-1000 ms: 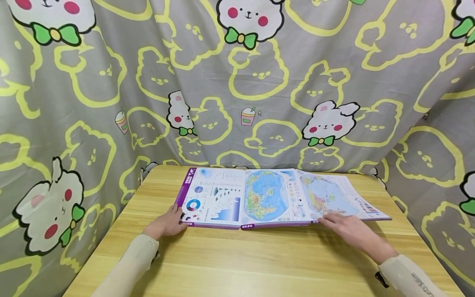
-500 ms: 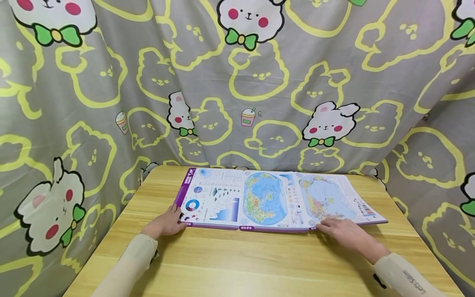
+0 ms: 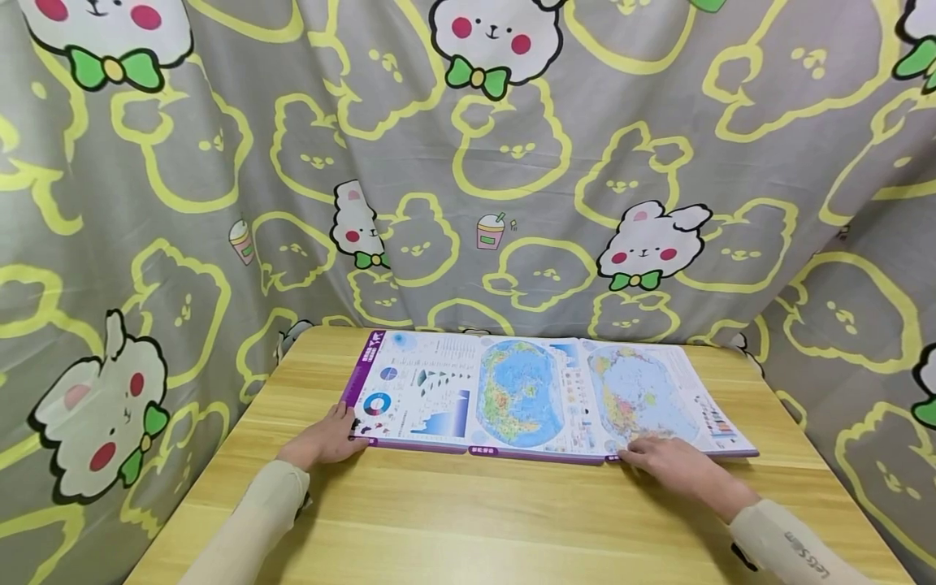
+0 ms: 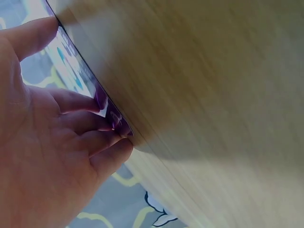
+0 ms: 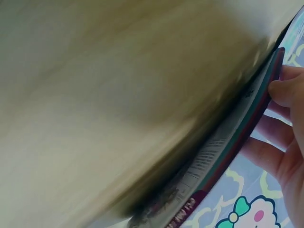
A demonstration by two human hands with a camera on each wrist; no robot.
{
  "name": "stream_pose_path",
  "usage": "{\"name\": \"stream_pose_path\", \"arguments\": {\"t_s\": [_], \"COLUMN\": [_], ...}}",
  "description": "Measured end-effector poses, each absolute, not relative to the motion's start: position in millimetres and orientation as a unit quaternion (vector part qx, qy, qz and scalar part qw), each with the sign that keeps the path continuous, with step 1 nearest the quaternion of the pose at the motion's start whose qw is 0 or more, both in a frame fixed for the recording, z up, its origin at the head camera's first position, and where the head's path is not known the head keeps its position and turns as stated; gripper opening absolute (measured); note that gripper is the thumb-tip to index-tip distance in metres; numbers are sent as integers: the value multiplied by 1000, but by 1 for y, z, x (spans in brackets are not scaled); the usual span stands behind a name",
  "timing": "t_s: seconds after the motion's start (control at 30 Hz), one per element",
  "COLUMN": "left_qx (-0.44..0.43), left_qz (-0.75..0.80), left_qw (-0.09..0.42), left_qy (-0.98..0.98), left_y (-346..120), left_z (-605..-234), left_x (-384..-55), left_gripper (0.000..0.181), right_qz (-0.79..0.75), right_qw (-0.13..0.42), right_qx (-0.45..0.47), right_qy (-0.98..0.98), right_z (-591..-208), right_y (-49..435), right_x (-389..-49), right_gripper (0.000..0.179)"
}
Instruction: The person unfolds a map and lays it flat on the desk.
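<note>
A folding world map (image 3: 522,390) with purple trim lies unfolded along the back of the table, its panels showing charts and blue maps. My left hand (image 3: 325,439) rests at its near left corner. In the left wrist view, the thumb and spread fingers (image 4: 78,102) touch the map's edge (image 4: 85,71). My right hand (image 3: 676,467) holds the near edge of the right-hand panel. The right wrist view has the thumb (image 5: 280,92) against that edge (image 5: 232,137) and the other fingers on the far side. Printed text shows under the panel, which stands slightly off the table there.
The light wooden table (image 3: 468,528) extends toward me in front of the map. A grey curtain (image 3: 409,162) with cartoon rabbits and yellow outlines hangs close behind the table and along both sides.
The right-hand part of the map has come down from a raised tilt to lie nearly flat. My right hand has moved slightly down and left with it; the left hand stays at its corner.
</note>
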State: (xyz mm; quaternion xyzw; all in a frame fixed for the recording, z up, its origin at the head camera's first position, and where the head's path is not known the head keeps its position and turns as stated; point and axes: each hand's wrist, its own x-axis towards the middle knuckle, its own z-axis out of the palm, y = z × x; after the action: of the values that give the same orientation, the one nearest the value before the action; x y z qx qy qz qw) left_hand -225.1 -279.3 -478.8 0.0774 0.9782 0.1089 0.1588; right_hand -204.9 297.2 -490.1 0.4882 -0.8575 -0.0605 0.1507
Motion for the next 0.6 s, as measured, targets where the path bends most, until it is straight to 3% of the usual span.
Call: {"name": "stream_pose_path", "arguments": {"t_s": [0.6], "left_qx": [53], "left_qz": [113], "left_qw": [165], "left_qy": [978], "left_y": [-283], "left_z": [-480], "left_x": [-229], "left_gripper": [98], "right_qz": [-57], "right_qw": [164], "right_qx": [495], "right_qy": [-852], "right_z": [-500], "right_y": [293], "right_x": [-208], "right_gripper": [36]}}
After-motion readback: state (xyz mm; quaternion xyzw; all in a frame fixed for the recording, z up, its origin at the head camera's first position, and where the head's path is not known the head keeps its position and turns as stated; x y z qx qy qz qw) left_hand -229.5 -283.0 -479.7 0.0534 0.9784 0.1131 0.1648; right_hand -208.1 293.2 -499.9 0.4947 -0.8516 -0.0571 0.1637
